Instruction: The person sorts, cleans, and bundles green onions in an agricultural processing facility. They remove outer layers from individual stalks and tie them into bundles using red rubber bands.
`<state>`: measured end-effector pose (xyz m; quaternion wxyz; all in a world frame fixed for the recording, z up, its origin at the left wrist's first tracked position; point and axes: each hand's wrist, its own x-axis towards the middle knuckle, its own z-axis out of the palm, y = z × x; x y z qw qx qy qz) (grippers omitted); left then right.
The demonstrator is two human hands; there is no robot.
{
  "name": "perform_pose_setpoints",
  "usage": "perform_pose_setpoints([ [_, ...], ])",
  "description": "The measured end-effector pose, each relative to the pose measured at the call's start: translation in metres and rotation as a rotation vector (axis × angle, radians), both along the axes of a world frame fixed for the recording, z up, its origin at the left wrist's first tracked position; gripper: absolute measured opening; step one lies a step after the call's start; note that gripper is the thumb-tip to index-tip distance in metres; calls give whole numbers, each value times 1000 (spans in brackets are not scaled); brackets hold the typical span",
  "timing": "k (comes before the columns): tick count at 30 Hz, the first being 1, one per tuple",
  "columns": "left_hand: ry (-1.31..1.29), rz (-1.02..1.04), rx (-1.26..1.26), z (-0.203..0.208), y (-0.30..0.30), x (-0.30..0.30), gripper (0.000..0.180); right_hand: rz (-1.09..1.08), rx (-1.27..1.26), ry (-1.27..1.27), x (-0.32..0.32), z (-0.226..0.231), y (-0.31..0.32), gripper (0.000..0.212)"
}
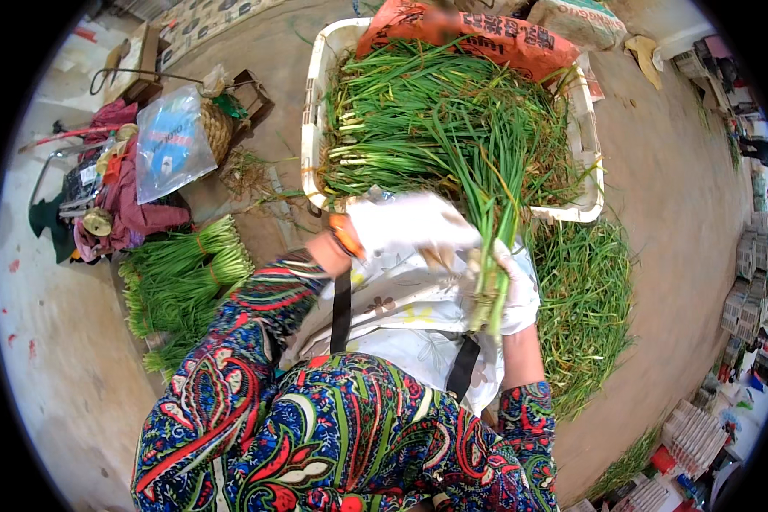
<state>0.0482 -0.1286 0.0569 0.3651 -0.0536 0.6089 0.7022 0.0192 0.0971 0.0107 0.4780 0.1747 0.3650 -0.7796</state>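
Note:
My right hand [518, 294], in a white glove, is closed round a bunch of garlic chives [497, 218]. Their pale stem ends point down toward my lap, and the green leaves reach up over the crate. My left hand [418, 224], also gloved in white, is smeared by motion just left of those stems. Its fingers cannot be made out, and a brownish wisp shows beneath it. Directly ahead, a white plastic crate [313, 128] holds a thick heap of more chives [401, 102]. A light flowered apron [392, 303] covers my lap.
An orange-red printed sack [486, 43] lies along the crate's far side. Loose leaves [584, 316] are piled on the floor at right. Banded chive bundles [192, 273] lie at left, below a chair with clothes [132, 205] and a clear plastic bag [172, 141]. Stacked goods [695, 435] line the right.

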Motion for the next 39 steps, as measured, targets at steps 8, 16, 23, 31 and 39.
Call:
perform_pose_setpoints([
  [8, 347, 149, -915, -109, -72, -53, 48, 53, 93, 213, -78, 111, 24, 53],
  [16, 170, -149, -1396, -159, -103, -71, 44, 39, -15, 528, -130, 208, 38, 43],
  [23, -19, -433, -1353, -181, -123, -51, 79, 29, 578, 467, -134, 145, 36, 43],
  [31, -71, -503, -1187, -180, -136, -59, 113, 120, 234, 1, -124, -26, 91, 40],
  [39, -59, -321, -1118, -191, -133, -54, 97, 79, 247, -1, -105, -39, 106, 51],
])
